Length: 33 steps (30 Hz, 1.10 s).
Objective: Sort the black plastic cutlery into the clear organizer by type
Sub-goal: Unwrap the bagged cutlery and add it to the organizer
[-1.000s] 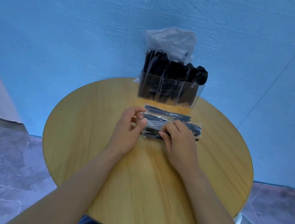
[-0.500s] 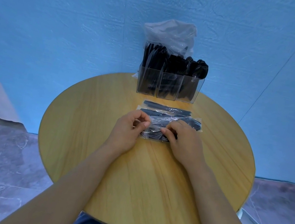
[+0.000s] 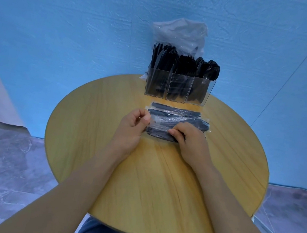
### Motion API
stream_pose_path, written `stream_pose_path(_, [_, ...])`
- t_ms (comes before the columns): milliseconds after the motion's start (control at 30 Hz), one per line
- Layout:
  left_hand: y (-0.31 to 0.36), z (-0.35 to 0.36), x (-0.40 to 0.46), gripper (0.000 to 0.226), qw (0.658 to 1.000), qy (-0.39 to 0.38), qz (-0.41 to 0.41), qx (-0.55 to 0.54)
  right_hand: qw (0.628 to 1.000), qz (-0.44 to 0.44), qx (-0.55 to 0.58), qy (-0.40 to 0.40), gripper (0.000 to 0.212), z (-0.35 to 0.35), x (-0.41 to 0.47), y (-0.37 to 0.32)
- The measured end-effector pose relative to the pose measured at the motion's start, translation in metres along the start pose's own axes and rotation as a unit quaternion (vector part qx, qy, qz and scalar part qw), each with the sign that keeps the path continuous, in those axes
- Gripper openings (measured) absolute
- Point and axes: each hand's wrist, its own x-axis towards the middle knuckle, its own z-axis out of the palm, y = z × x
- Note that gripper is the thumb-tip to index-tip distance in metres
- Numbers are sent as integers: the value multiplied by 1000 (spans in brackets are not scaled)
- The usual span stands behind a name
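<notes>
- The round table (image 3: pixel 152 183) looked like smooth, matt light wood.
- The organizer (image 3: pixel 178 89) was clear, glossy plastic.
- The cutlery (image 3: pixel 185 64) was black plastic.
- The wrapper (image 3: pixel 169 121) was thin, shiny, crinkled film.

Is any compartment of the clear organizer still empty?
No: all three compartments of the clear organizer hold upright black cutlery, which sticks up above the rim.
</notes>
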Motion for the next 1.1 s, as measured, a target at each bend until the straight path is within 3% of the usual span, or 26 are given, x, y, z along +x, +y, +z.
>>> stream_pose_path(133, [0,1,0,21,1000,-10,-10,23,1000,-1,-7,14,26,0,-2,0])
stream_pose_path(267, [0,7,-4,63,992,8,-5,130,999,4,-23,36,24,1,-2,2])
stream_pose_path(467, [-5,-1,3,23,976,180,-8,126,999,7,-29,28,25,-2,-3,1])
stream_pose_path(600, [-4,-1,0,30,956,223,24,189,999,7,-33,35,25,-2,-5,0])
stream_pose_path(667, [1,-1,-4,34,934,236,115,241,997,14,-54,46,25,-3,-6,1])
stream_pose_path(767, [5,4,-13,22,897,167,290,290,994,29,-93,51,25,-3,-6,3])
stream_pose_path(833, [4,8,-15,13,889,84,322,314,994,28,-92,61,25,-2,-6,3])
stream_pose_path(900, [0,8,-13,9,906,42,269,324,994,21,-85,70,24,-2,-6,2])
stream_pose_path(1000, [-8,4,-8,14,932,73,175,309,993,-1,-72,92,23,-3,-7,1])
stream_pose_path(1100, [-10,3,-6,17,939,40,130,316,990,-28,-67,123,21,-3,-7,2])
